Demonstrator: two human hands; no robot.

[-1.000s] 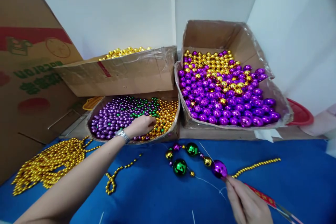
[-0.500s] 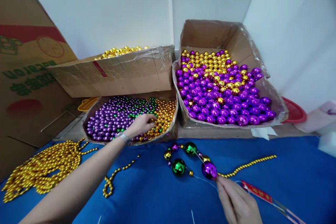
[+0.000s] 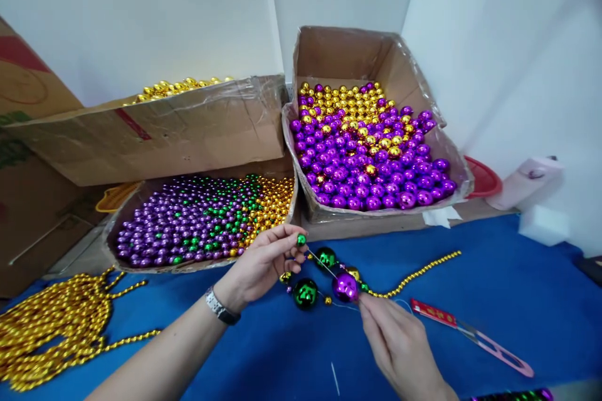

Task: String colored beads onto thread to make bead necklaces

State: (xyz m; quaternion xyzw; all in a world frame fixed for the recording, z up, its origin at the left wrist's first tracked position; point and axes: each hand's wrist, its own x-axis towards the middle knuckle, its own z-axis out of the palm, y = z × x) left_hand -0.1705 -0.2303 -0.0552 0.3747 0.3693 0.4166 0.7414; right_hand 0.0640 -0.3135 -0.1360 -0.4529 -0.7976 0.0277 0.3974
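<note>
My left hand (image 3: 270,260) is pinched around a small shiny green bead (image 3: 301,239) between thumb and fingertips, over the front edge of the small-bead box. A thin pale needle or stiff thread (image 3: 322,264) runs from near that bead to a large purple bead (image 3: 345,286). My right hand (image 3: 397,338) has its fingertips closed at the purple bead's lower right side; what else they grip is hidden. Around it on the blue cloth lies a string of mixed beads, including one large green bead (image 3: 305,293) and another green bead (image 3: 325,257).
A cardboard box (image 3: 113,244) holds small purple, green and gold beads. Another box (image 3: 301,175) holds bigger purple and gold ones. Gold bead strands (image 3: 51,332) lie at left, a gold strand (image 3: 423,272) at right. Pink-handled scissors (image 3: 498,348) with a red sheath lie right.
My left hand has come out of the small-bead box, moving right toward my right hand, and now holds a green bead. The view has shifted, while my right hand stays at the purple bead.
</note>
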